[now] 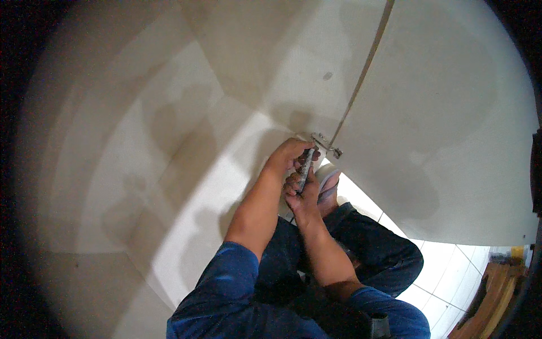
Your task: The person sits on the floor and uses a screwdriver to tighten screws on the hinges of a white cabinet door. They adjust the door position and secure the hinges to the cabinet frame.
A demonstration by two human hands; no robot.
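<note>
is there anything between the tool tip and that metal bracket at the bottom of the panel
Nothing visible does. The right hand and left hand both grip the slim tool, whose upper end reaches up to the small metal bracket at the foot of the panel. The left hand's fingers hide the tip itself.

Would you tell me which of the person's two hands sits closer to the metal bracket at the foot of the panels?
The left hand: it reaches up beside the metal bracket, while the right hand grips the tool lower down.
</note>
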